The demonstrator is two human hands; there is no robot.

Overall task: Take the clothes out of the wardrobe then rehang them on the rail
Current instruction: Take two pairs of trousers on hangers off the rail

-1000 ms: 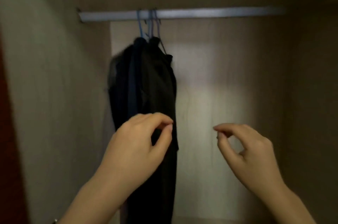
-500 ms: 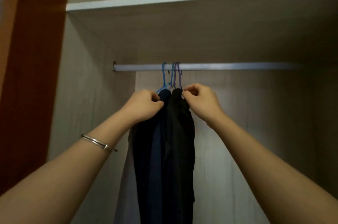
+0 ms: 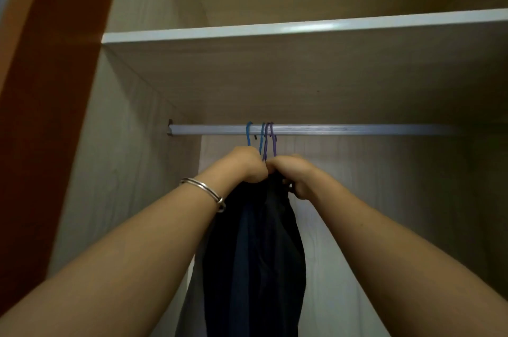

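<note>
Several dark garments, black and navy, hang bunched together on blue and purple hangers hooked over the silver rail inside the wardrobe. My left hand is closed around the tops of the hangers on the left side of the bunch. My right hand is closed on the hanger tops and cloth on the right side. Both hands touch each other just below the rail. The hangers' shoulders are hidden by my fingers and the fabric.
A wooden shelf sits right above the rail. The wardrobe's left wall is close to the clothes. The rail to the right of the hangers carries nothing. A silver bangle is on my left wrist.
My hands rose from waist height to the hanger tops and closed on them, then drew together. My view tilted upward, revealing the shelf.
</note>
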